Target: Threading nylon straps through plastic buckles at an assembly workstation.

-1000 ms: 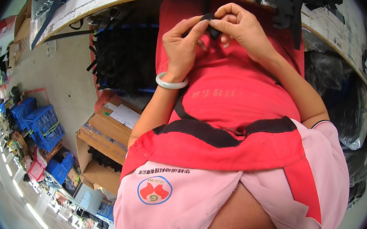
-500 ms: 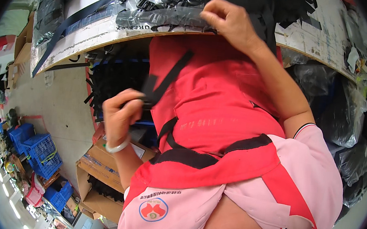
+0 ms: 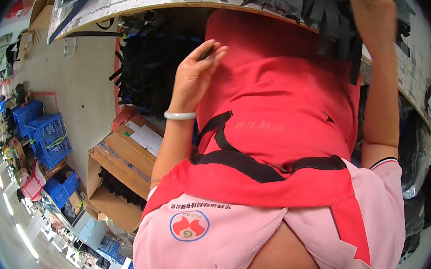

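The left hand, fingers nearly closed, pinches one small black piece before one red cloth apron; the right hand, its grip unclear, has since moved rightward to one bunch of flat black straps on the white tabletop.

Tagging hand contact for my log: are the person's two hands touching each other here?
No, the left hand is well apart from the right hand, which is up by the black straps.
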{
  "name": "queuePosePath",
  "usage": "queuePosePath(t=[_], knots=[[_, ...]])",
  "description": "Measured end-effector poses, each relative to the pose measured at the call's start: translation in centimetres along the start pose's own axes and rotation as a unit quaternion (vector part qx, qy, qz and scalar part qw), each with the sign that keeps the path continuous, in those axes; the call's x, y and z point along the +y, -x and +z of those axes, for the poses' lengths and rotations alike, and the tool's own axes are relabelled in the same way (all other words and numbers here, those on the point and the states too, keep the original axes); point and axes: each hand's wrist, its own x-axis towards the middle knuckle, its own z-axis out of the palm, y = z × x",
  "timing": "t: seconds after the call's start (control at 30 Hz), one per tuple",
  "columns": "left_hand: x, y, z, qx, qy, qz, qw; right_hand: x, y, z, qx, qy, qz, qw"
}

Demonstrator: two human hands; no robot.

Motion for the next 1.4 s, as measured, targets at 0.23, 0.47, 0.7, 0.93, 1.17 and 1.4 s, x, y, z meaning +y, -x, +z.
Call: queuePosePath(t=[0.23, 0.47, 0.7, 0.93, 1.17, 1.4], knots=[[-0.9, -0.5, 3.7, -0.017, -0.096, 0.000, 0.995, -4.5, 5.3, 4.6, -0.196, -0.293, 0.070, 0.933], [-2.1, 0.2, 4.0, -0.020, -0.238, 0.064, 0.969, -2.4, 10.1, 8.8, -0.339, -0.365, 0.258, 0.828], [-2.9, -0.7, 4.3, 0.029, -0.204, 0.154, 0.966, -1.9, 10.4, 9.8, -0.336, -0.382, 0.269, 0.818], [-3.2, -0.7, 3.8, 0.019, -0.380, 0.171, 0.909, -2.4, 10.1, 9.7, -0.342, -0.399, 0.342, 0.779], [-3.7, -1.1, 3.2, 0.005, -0.462, 0.203, 0.863, -2.4, 10.6, 10.0, -0.318, -0.457, 0.384, 0.737], [-3.5, -1.0, 4.7, 0.005, -0.517, 0.265, 0.814, -2.1, 10.9, 10.2, -0.311, -0.484, 0.412, 0.707]])
